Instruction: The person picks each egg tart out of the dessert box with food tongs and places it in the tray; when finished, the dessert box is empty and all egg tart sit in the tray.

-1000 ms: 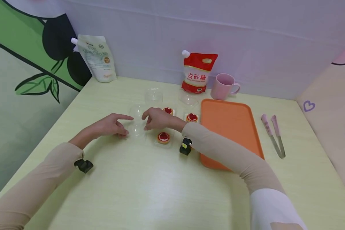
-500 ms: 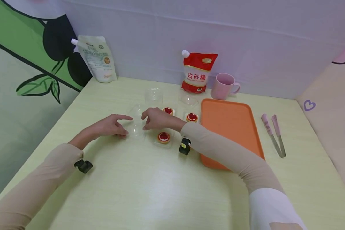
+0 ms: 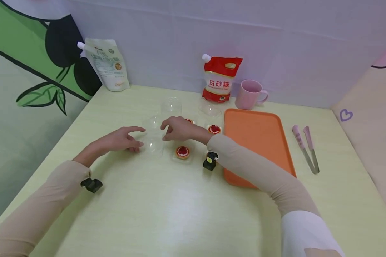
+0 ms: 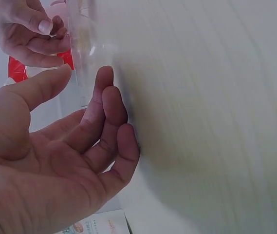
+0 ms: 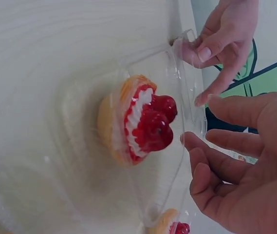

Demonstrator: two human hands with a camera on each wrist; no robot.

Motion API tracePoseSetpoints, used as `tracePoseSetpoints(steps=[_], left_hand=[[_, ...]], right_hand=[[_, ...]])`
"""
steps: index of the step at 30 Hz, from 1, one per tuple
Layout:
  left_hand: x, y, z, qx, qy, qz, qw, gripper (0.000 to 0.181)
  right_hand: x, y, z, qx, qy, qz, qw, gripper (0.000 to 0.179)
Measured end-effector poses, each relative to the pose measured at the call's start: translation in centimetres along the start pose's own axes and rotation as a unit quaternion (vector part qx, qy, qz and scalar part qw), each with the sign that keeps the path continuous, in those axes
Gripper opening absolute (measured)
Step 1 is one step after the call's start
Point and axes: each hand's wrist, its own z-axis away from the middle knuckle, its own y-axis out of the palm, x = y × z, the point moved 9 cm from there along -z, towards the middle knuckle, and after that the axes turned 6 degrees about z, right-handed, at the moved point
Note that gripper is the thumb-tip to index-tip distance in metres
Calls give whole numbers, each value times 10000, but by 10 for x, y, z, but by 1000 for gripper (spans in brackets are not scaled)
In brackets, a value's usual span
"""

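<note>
the person's left hand is open, thumb apart from the fingers, the index pointing out and the others loosely bent. it rests low over the table, just beside a clear plastic container (so see-through that its edges nearly melt into the tabletop). the right hand is open too, thumb and fingers apart and slightly bent, on the container's other side. whether either hand touches the plastic is hard to tell.

just below the right hand, toward the person, a fruit tart sits in a clear box; the right wrist view shows its white cream and glossy red berries. a second tart peeks out behind the right hand, and a third lies near an orange tray, which is partly covered by the right sleeve.

farther out, a red bag stands beside a pink mug, a white pouch leans at the far left corner, and tongs lie right of the tray.
</note>
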Motion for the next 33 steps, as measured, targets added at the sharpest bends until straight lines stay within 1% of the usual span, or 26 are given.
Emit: tracePoseSetpoints(steps=[3,7,12,15,17,19,21,23,26,28,30,33], left_hand=[[-1,-3,3,-36,-64,-59,10000,68],[-2,-10,8,-181,-124,-197,9996,67],[-5,-19,13,-408,-191,-403,9982,63],[-14,-22,12,-679,-8,-597,9959,57],[-25,-22,10,-919,266,-804,9922,54],[-37,-21,9,-1149,587,-996,9866,50],[-49,-17,7,-1320,898,-1160,9803,48],[-59,-11,4,-1354,1130,-1278,9760,49],[-69,2,-2,-1252,1349,-1439,9723,55],[-76,12,-8,-1116,1481,-1595,9696,62],[-84,22,-12,-1013,1665,-1781,9645,69],[-94,38,-21,-836,1929,-2139,9540,80]], right_hand=[[-3,-7,6,-72,-40,-112,9999,42],[-11,-19,14,-282,-102,-250,9992,43],[-32,-40,29,-687,-24,-512,9963,45],[-49,-57,46,-1099,66,-665,9917,46],[-63,-69,60,-1401,187,-786,9868,47],[-81,-80,77,-1708,346,-964,9800,47],[-101,-92,96,-2040,542,-1119,9710,48],[-121,-103,117,-2372,733,-1166,9617,47],[-154,-118,152,-2831,1058,-1057,9474,48],[-178,-123,178,-3025,1359,-990,9382,51],[-204,-125,205,-3206,1671,-961,9274,57],[-244,-120,245,-3265,2276,-941,9125,71]])
